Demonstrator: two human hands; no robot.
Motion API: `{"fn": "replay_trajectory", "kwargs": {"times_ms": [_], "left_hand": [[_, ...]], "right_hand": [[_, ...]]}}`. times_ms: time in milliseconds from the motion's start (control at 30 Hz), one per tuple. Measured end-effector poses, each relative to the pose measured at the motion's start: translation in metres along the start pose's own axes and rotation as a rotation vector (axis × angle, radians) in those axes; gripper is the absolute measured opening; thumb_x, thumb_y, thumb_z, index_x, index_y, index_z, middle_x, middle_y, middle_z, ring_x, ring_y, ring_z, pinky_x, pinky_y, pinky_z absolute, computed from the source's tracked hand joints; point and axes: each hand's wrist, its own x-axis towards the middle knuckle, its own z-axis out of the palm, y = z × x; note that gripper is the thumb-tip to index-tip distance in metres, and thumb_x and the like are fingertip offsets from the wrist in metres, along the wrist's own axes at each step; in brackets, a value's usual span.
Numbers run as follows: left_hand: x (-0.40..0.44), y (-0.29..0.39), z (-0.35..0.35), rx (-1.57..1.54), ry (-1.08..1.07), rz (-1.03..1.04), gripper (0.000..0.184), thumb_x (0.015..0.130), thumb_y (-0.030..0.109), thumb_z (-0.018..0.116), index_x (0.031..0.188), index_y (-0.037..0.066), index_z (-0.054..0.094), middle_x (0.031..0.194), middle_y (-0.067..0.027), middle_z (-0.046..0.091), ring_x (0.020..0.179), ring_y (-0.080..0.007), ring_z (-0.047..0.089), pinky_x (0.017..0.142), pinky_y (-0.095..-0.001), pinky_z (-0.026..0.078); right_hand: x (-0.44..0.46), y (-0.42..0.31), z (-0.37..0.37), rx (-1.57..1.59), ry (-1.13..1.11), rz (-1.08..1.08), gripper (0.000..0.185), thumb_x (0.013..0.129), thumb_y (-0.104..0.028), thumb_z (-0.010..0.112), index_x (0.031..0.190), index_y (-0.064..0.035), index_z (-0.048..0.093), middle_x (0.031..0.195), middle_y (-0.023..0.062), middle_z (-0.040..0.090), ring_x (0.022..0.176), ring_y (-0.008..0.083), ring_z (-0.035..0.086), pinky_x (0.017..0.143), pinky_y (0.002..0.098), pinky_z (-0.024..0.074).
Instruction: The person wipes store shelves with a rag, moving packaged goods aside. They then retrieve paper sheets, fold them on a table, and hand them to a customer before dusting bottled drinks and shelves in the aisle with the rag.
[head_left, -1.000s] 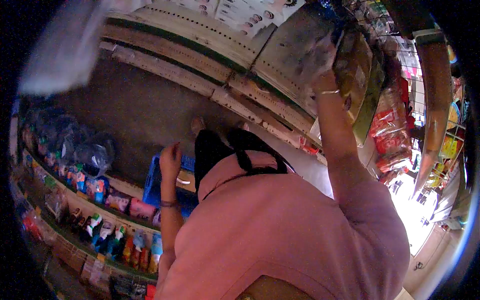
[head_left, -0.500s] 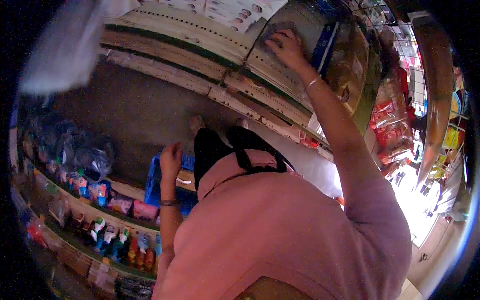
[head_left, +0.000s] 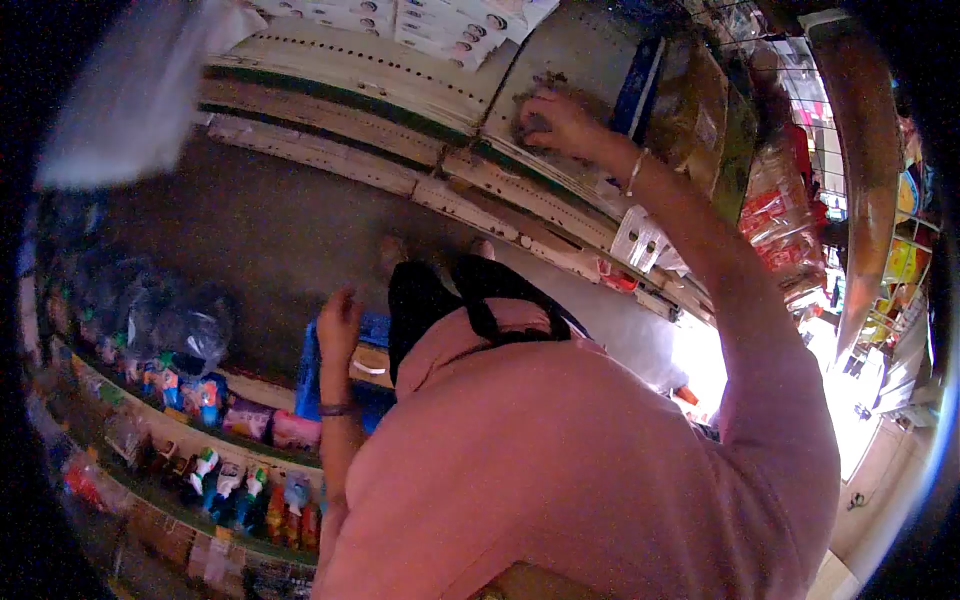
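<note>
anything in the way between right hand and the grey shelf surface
Nothing clearly visible blocks the right hand from the grey shelf surface. A dark patch shows beside it, too blurred to identify. The brown package is to the right.

Pale shelf, blue crate

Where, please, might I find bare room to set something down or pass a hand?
There is a bare strip on the perforated shelf, between the white printed boxes and its dark green edge. The floor looks open between that shelf and the blue crate. It looks crowded among the bottles and around the red packets.
</note>
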Motion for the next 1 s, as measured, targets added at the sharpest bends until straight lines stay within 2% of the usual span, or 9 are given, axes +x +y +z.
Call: {"fn": "replay_trajectory", "kwargs": {"times_ms": [200, 300, 333, 433, 533, 633, 733, 833, 1000], "left_hand": [[0.0, 0.002, -0.002, 0.016, -0.022, -0.021, 0.028, 0.079, 0.014, 0.061, 0.105, 0.005, 0.062, 0.094, -0.0186, 0.064, 0.084, -0.0311, 0.062, 0.074, -0.0381, 0.048], [0.003, -0.002, 0.003, 0.025, -0.06, -0.021, 0.029, 0.078, 0.015, 0.062, 0.105, 0.006, 0.062, 0.092, -0.0182, 0.064, 0.083, -0.0315, 0.062, 0.074, -0.0382, 0.048], [0.003, -0.004, 0.004, 0.027, -0.084, -0.036, 0.029, 0.077, 0.015, 0.062, 0.105, 0.006, 0.062, 0.091, -0.018, 0.064, 0.083, -0.0317, 0.062, 0.074, -0.0383, 0.048], [0.009, -0.019, 0.011, -0.041, -0.022, 0.03, 0.029, 0.077, 0.016, 0.062, 0.105, 0.005, 0.062, 0.088, -0.018, 0.064, 0.082, -0.0323, 0.062, 0.073, -0.0386, 0.048], [0.013, -0.017, 0.012, 0.048, -0.057, -0.018, 0.028, 0.079, 0.016, 0.061, 0.104, 0.004, 0.062, 0.088, -0.0185, 0.064, 0.083, -0.0322, 0.062, 0.072, -0.0386, 0.048], [0.018, -0.013, 0.017, -0.076, -0.055, -0.032, 0.027, 0.081, 0.018, 0.06, 0.104, 0.004, 0.062, 0.087, -0.0187, 0.064, 0.081, -0.0323, 0.062, 0.071, -0.0392, 0.048], [0.019, -0.003, 0.016, -0.007, -0.027, 0.004, 0.026, 0.083, 0.02, 0.058, 0.103, 0.004, 0.062, 0.087, -0.0193, 0.064, 0.08, -0.0328, 0.063, 0.071, -0.0394, 0.048], [0.013, -0.001, 0.013, 0.025, -0.054, -0.02, 0.026, 0.083, 0.021, 0.058, 0.103, 0.004, 0.062, 0.087, -0.0193, 0.064, 0.081, -0.0334, 0.062, 0.071, -0.0397, 0.048], [0.021, -0.001, 0.016, 0.053, -0.109, -0.034, 0.026, 0.082, 0.02, 0.059, 0.103, 0.006, 0.062, 0.089, -0.0186, 0.064, 0.083, -0.033, 0.062, 0.072, -0.0401, 0.048]], "right_hand": [[0.014, -0.053, -0.038, -0.216, -0.018, 0.349, 0.031, 0.07, -0.026, 0.073, 0.087, -0.0078, 0.054, 0.091, 0.0132, 0.054, 0.09, 0.0326, 0.052, 0.076, 0.0403, 0.0423], [0.011, -0.027, 0.007, -0.186, 0.123, 0.088, 0.033, 0.07, -0.03, 0.073, 0.088, -0.0086, 0.055, 0.091, 0.0141, 0.057, 0.089, 0.0327, 0.054, 0.073, 0.0408, 0.0435], [0.003, -0.02, 0.005, 0.101, 0.117, 0.15, 0.035, 0.069, -0.034, 0.073, 0.088, -0.0095, 0.057, 0.089, 0.0146, 0.058, 0.089, 0.0327, 0.055, 0.074, 0.0417, 0.0443], [0.006, -0.03, -0.027, -0.235, 0.013, 0.043, 0.038, 0.069, -0.035, 0.073, 0.091, -0.0086, 0.058, 0.087, 0.0142, 0.058, 0.087, 0.0323, 0.055, 0.076, 0.0413, 0.0442], [0.029, -0.082, -0.035, -0.25, 0.032, 0.343, 0.04, 0.07, -0.038, 0.072, 0.095, -0.0074, 0.06, 0.09, 0.0148, 0.059, 0.086, 0.033, 0.056, 0.076, 0.0427, 0.0443], [0.025, -0.053, -0.017, -0.311, 0.072, 0.189, 0.045, 0.073, -0.043, 0.068, 0.098, -0.0061, 0.061, 0.092, 0.0156, 0.06, 0.086, 0.0337, 0.058, 0.075, 0.0435, 0.0451], [0.013, -0.042, -0.029, -0.354, -0.118, 0.127, 0.046, 0.074, -0.045, 0.066, 0.097, -0.0053, 0.061, 0.092, 0.0165, 0.061, 0.085, 0.0345, 0.059, 0.075, 0.0444, 0.0457], [0.025, -0.063, -0.031, -0.233, -0.029, 0.372, 0.046, 0.074, -0.044, 0.066, 0.097, -0.0044, 0.061, 0.091, 0.0176, 0.061, 0.085, 0.0346, 0.059, 0.075, 0.044, 0.0454], [0.025, -0.073, -0.032, -0.142, 0.076, 0.299, 0.046, 0.075, -0.042, 0.066, 0.101, -0.0053, 0.061, 0.094, 0.019, 0.061, 0.087, 0.0352, 0.059, 0.077, 0.0435, 0.0457]]}}
